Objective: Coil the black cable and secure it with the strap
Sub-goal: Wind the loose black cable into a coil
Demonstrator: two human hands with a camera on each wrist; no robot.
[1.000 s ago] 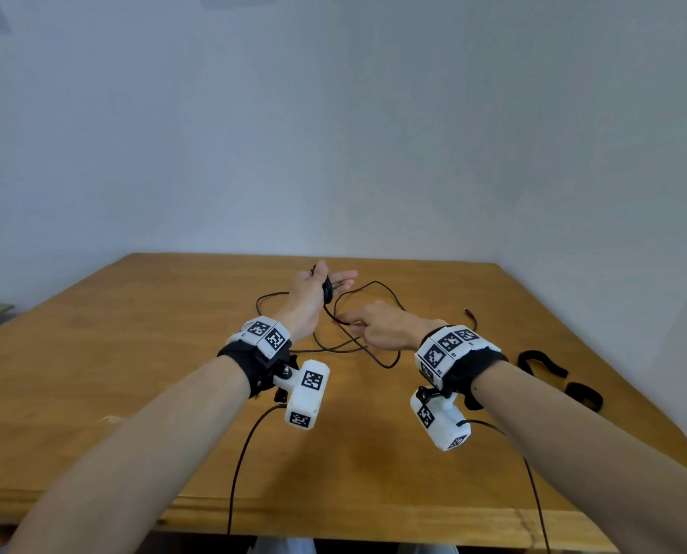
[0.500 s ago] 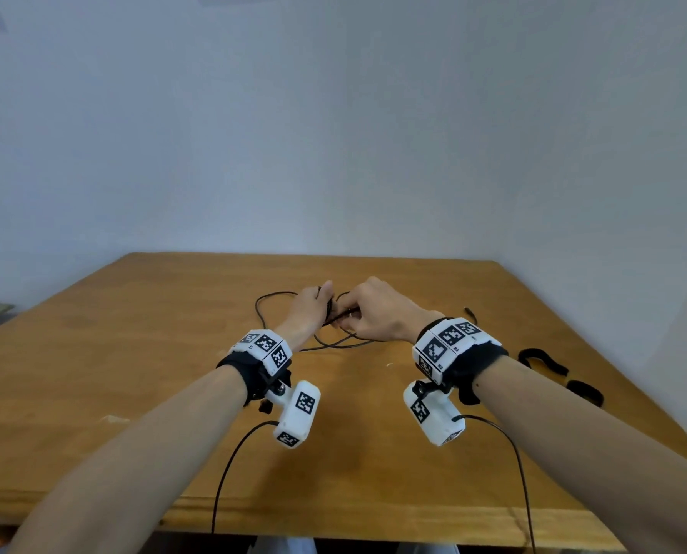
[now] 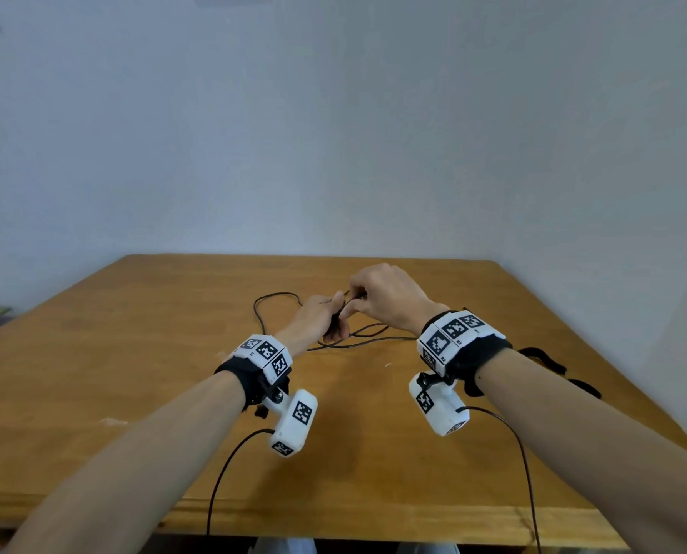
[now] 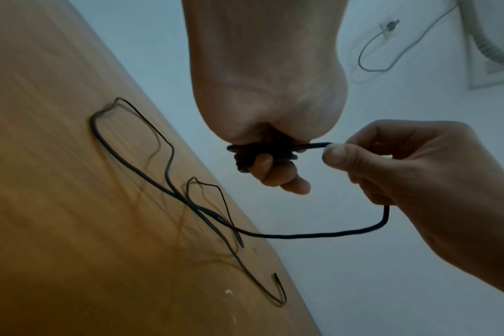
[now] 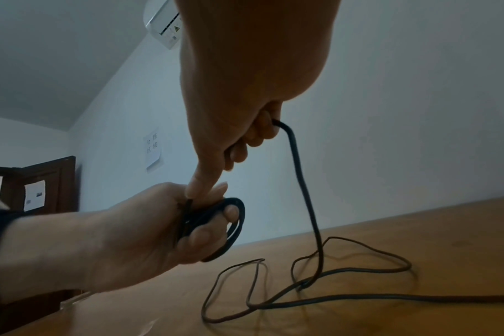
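A thin black cable [image 3: 272, 303] lies in loose loops on the wooden table [image 3: 134, 373]. My left hand [image 3: 320, 319] grips a small coil of it [image 5: 230, 225] wound round its fingers. My right hand [image 3: 382, 295] pinches the cable [image 4: 317, 145] right beside the coil and touches the left hand. From the right hand the cable [image 5: 302, 193] drops to the table. The loose length [image 4: 147, 159] trails over the wood to its free end [image 4: 276, 278]. Two black straps [image 3: 541, 359] lie at the right edge, past my right wrist.
White walls close the table's far and right sides. Thin camera leads [image 3: 230, 473] hang from both wrist units over the near edge. A small pale chip [image 3: 388, 365] lies on the wood near the hands.
My right hand has risen from the table and come up against the left hand, bringing a length of cable to the coil. The loose loops on the table have shrunk.
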